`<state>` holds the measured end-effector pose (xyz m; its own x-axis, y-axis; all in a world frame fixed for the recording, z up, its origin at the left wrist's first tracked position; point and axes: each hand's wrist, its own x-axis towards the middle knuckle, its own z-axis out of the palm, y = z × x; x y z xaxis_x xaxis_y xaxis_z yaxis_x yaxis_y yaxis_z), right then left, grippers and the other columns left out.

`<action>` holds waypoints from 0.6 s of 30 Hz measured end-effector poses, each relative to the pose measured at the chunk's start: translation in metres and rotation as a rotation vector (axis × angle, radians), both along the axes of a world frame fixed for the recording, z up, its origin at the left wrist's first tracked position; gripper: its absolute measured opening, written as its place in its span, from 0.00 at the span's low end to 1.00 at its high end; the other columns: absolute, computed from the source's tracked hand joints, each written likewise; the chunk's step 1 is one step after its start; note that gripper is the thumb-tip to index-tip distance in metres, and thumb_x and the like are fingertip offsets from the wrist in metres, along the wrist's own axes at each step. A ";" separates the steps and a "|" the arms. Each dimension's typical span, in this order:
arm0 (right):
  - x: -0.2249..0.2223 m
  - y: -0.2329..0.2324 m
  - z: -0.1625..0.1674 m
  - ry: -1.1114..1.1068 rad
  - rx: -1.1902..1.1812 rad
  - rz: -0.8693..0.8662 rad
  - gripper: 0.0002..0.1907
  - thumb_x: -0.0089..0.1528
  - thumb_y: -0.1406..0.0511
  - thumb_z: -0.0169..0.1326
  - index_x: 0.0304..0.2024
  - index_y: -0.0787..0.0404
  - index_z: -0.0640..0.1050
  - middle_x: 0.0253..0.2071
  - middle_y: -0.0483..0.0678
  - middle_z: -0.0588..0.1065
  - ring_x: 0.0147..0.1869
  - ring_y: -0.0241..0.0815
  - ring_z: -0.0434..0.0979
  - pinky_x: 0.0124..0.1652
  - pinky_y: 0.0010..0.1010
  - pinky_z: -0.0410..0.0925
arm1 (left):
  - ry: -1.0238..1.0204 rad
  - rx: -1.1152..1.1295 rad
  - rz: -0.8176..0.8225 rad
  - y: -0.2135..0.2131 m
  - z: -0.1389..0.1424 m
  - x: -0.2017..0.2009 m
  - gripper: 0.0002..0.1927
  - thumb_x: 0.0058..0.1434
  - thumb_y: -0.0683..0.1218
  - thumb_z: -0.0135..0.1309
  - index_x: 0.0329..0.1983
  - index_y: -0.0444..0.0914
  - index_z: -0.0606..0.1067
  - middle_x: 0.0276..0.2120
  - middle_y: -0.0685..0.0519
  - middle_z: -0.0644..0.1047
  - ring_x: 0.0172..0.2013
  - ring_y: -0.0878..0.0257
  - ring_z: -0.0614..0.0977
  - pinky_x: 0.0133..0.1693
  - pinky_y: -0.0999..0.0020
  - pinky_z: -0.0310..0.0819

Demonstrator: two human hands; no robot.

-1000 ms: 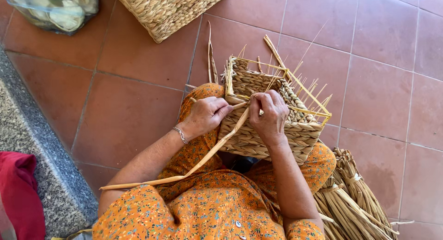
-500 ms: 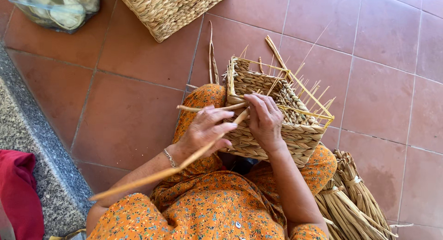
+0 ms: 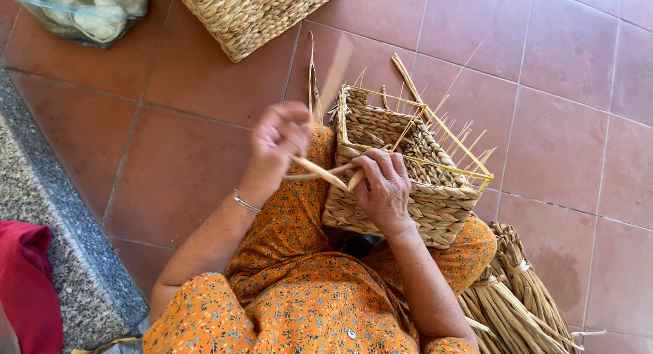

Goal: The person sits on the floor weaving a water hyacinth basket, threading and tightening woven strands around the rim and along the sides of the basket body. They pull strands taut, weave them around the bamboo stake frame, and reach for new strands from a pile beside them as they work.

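Note:
A half-woven square straw basket [image 3: 422, 191] with a yellow wire frame rests on my lap, loose stalks sticking up from its rim. My left hand [image 3: 275, 146] is closed around a flat straw strand [image 3: 316, 170] and holds it out to the left of the basket. My right hand [image 3: 384, 187] presses on the basket's near wall and pinches the same strand where it meets the weave. I wear an orange flowered dress [image 3: 299, 293] and a thin bracelet on the left wrist.
A larger finished woven basket [image 3: 255, 10] stands on the red floor tiles at the top. A clear bag [image 3: 85, 10] lies at the top left. Bundles of straw [image 3: 517, 299] lie by my right knee. A grey stone kerb [image 3: 61, 259] and a red cloth [image 3: 24, 286] are on the left.
My left hand has drawn the long strand through the weave and lifted up and left; the long tail that trailed over my lap is now short. The right hand stays on the basket.

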<state>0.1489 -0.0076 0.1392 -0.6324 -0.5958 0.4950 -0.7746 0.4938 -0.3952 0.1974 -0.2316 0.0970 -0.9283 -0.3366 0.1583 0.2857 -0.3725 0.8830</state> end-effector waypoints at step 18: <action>0.012 0.010 -0.016 0.077 0.080 -0.023 0.33 0.53 0.75 0.60 0.63 0.66 0.74 0.64 0.51 0.69 0.59 0.53 0.69 0.59 0.42 0.64 | 0.036 -1.363 0.054 0.063 -0.011 0.009 0.24 0.61 0.42 0.55 0.60 0.30 0.72 0.30 0.48 0.78 0.31 0.54 0.81 0.36 0.58 0.74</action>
<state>0.1611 0.0024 0.1234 -0.6087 -0.6208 0.4940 -0.7889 0.5396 -0.2940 0.2060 -0.1683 0.0864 -0.9074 0.0691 0.4146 0.3024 0.7924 0.5297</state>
